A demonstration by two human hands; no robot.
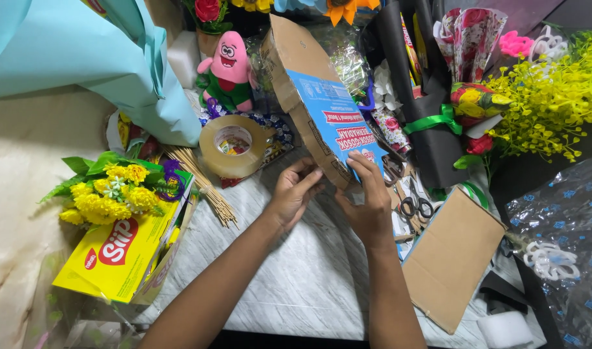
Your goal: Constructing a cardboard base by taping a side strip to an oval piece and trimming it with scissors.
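Near the middle of the frame, both hands meet at the lower end of a flattened cardboard box point(321, 110) with a blue printed face, which rises tilted from the worktop point(296, 278) toward the upper centre. The left hand point(294, 192) has its fingers curled, the tips pressing the box's brown edge from the left side. The right hand point(368, 201) lies over the lower corner, fingers spread flat on the blue face and thumb below, pinching the cardboard. Just left of the box a roll of brown packing tape point(234, 146) lies on its side, and above it a pink star-shaped plush toy point(228, 68) stands upright. In the left of the frame a bunch of yellow artificial flowers point(112, 192) rests on top of a yellow carton point(118, 255), with a bundle of thin wooden sticks point(202, 184) fanning out between the carton and the tape. A sheet of pale blue wrapping paper point(83, 52) fills the upper left. Right of the right hand, scissors point(415, 203) lie partly hidden, and a plain brown cardboard flap point(451, 255) lies flat at lower right. A dark wrapped bouquet with a green ribbon point(435, 121) and sprays of small yellow blossoms point(554, 97) occupy the upper right, beside clear plastic film with blue dots point(567, 220).
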